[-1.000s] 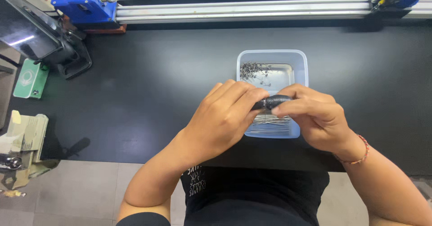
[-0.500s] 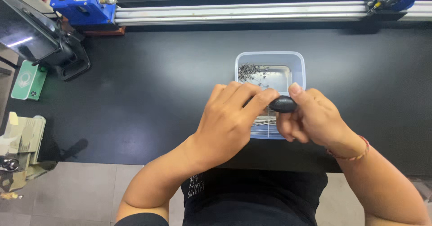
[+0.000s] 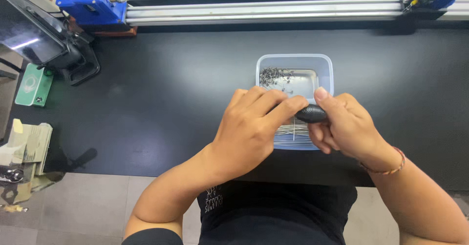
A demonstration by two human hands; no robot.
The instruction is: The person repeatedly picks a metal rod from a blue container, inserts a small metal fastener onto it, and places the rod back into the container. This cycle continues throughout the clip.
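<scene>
Head view: your left hand (image 3: 251,130) and right hand (image 3: 344,125) both pinch a small black oval thing (image 3: 311,113), fingers curled tight on it, right above the clear plastic box (image 3: 294,59) of tiny metal bits and thin pins. A long metal rail (image 3: 264,10) runs along the far edge. Dark table (image 3: 161,93) lies wide on your left.

Head view: worn at head height, aimed steeply down.
Facing: forward across black surface (image 3: 161,103) toward far rail (image 3: 264,11).
Range: close, hands mid-frame.
</scene>
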